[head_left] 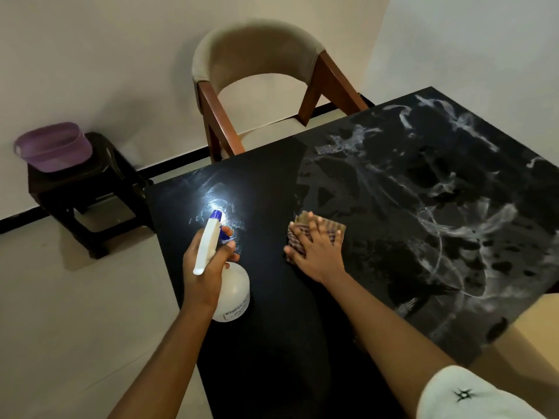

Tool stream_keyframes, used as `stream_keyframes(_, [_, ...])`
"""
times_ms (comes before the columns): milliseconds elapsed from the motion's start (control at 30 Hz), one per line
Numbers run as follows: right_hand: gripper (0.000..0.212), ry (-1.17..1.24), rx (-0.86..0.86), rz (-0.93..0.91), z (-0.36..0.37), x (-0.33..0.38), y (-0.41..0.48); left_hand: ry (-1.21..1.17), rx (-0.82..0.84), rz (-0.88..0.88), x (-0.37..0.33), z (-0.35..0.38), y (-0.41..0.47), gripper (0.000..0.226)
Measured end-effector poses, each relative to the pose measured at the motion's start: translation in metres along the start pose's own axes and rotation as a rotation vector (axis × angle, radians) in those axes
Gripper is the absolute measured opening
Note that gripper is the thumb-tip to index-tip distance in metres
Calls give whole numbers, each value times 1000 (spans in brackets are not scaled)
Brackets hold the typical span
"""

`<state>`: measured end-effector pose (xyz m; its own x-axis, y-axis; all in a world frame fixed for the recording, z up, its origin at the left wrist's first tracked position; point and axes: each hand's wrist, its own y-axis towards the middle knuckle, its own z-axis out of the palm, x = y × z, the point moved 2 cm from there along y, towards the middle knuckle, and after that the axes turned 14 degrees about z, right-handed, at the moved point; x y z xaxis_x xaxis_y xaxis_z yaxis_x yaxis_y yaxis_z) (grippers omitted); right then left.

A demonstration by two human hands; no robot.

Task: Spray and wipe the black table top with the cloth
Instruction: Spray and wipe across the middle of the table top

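- Standing by the black table top [272, 297], I'd say the job is partway through: the right half is covered in whitish smears and swirls, which I take for spray or residue not yet wiped off.
- The left and near part looks plain dark, apart from a bright glare near the far left corner; whether that part is already clean or simply untouched, I cannot tell.
- The left hand [205, 267] has its fingers wrapped around the neck of the white spray bottle [233, 294], with one finger by the blue trigger and the nozzle pointing at the far left part of the top.
- The right hand [314, 252] lies flat, fingers spread and unclenched, pressing the checked cloth [332, 226] onto the table near its middle, at the edge of the smeared area.
- Left to do, by my reckoning: wipe the whole streaked right side, and possibly give it more spray.
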<state>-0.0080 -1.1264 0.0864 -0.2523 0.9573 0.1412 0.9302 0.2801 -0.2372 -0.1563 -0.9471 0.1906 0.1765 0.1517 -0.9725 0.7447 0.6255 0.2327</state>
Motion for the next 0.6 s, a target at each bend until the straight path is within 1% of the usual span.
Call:
stream_keyframes(67, [68, -11, 4, -10, 3, 3, -9, 12, 3, 18, 4, 8, 8, 26])
stream_keyframes(233, [67, -25, -61, -352, 30, -17, -92, -6, 23, 109, 11, 28, 38, 18])
stream_keyframes(333, [67, -41, -86, -403, 29, -21, -86, 28, 68, 179, 12, 42, 60, 23])
stream_keyframes(400, [68, -51, -50, -350, 18, -13, -48, 49, 89, 211, 13, 51, 75, 27])
stream_keyframes(533, [70, -17, -32, -62, -8, 6, 51, 52, 100, 272, 21, 64, 99, 32])
stream_keyframes(600, [67, -2, -17, 11, -16, 16, 78, 68, 90, 308, 25, 69, 107, 32])
